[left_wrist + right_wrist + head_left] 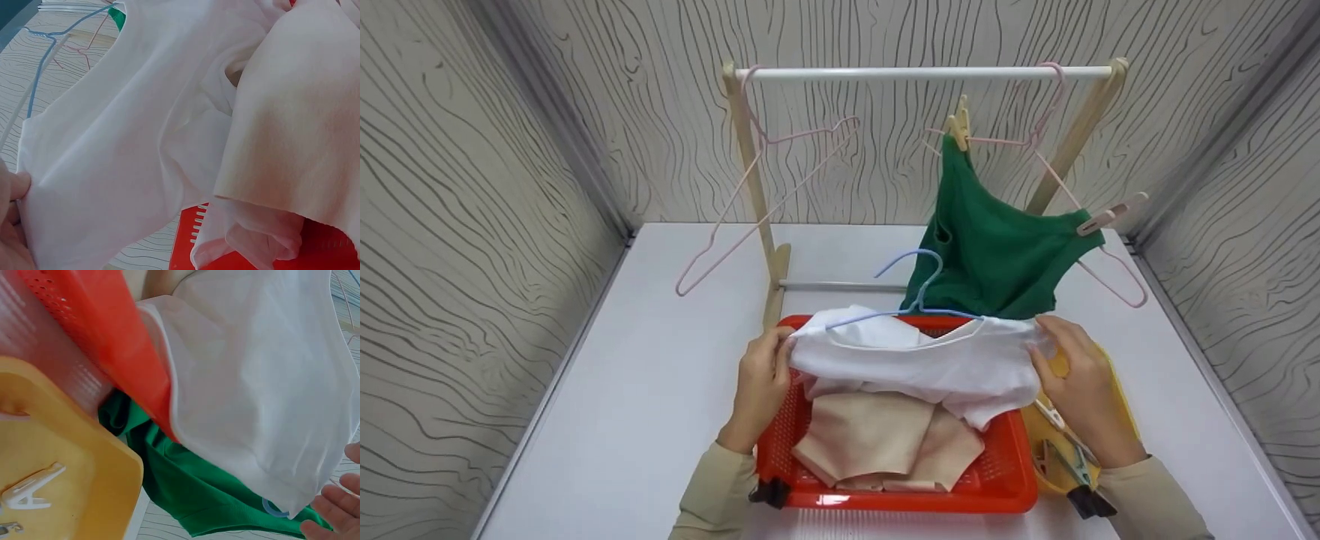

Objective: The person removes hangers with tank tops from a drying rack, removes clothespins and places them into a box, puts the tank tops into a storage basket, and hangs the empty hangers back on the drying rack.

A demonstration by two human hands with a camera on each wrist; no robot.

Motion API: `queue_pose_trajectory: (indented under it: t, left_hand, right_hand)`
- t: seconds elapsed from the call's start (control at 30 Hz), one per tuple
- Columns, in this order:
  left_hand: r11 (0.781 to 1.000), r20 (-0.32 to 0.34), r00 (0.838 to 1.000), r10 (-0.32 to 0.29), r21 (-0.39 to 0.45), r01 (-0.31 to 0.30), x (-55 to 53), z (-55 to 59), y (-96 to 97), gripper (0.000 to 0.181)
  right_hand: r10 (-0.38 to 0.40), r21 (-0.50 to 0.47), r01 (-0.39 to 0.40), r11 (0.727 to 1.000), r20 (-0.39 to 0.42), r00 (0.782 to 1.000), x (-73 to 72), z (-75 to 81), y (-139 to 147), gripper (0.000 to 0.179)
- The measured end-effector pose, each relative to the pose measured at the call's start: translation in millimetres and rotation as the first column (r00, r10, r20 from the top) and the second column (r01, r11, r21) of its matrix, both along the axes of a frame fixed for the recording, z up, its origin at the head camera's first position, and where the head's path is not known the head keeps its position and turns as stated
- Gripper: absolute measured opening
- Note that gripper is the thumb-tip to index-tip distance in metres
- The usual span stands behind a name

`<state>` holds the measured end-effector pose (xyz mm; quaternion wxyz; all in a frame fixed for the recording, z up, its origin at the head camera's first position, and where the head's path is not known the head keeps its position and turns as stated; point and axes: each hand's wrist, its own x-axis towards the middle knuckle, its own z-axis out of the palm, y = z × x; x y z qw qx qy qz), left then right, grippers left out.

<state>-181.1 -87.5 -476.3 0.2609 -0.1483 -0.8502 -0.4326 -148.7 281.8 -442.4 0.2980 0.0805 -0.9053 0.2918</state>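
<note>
A white top (pixel 915 360) with a wide neckline hangs on a blue hanger (pixel 921 296) above the red basket (pixel 1024 465). My left hand (pixel 761 382) pinches its left shoulder edge; in the left wrist view a thumb (pixel 20 184) lies against the cloth. At the other shoulder is my right hand (pixel 1084 382), fingers loosely extended beside the fabric. The right wrist view shows these fingers (pixel 337 503) spread, with a blue hanger end (pixel 274 509) showing past the cloth. Inside the basket lies folded beige cloth (pixel 870 435), partly under the white top.
Behind stands a rack with a white rail (pixel 930 73). A bare pink hanger (pixel 765 202) hangs on its left. On the right, a green garment (pixel 990 247) is held on another by clothespins (pixel 960 127). A yellow container (pixel 107 478) with several clothespins stands right of the basket.
</note>
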Motion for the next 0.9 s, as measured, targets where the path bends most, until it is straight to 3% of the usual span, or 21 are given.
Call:
queue_pose_trajectory:
  t: [0.17,0.33,0.9]
  left_hand:
    - [1.000,0.006,1.000,-0.005,-0.012,0.006,0.9,1.0,0.2,0.010]
    - [1.000,-0.002,1.000,0.002,-0.028,-0.002,1.7,1.5,-0.3,0.010]
    - [1.000,0.007,1.000,-0.012,0.011,0.012,3.3,2.3,0.6,0.012]
  right_hand:
    - [0.074,0.024,-0.072,0.997,-0.075,0.994,-5.8,0.6,-4.8,0.039]
    - [0.152,0.015,-0.151,0.988,-0.165,0.975,-9.9,-1.0,-7.2,0.033]
    - [0.164,-0.035,-0.173,0.984,-0.179,0.970,-7.3,-2.2,-11.0,0.023]
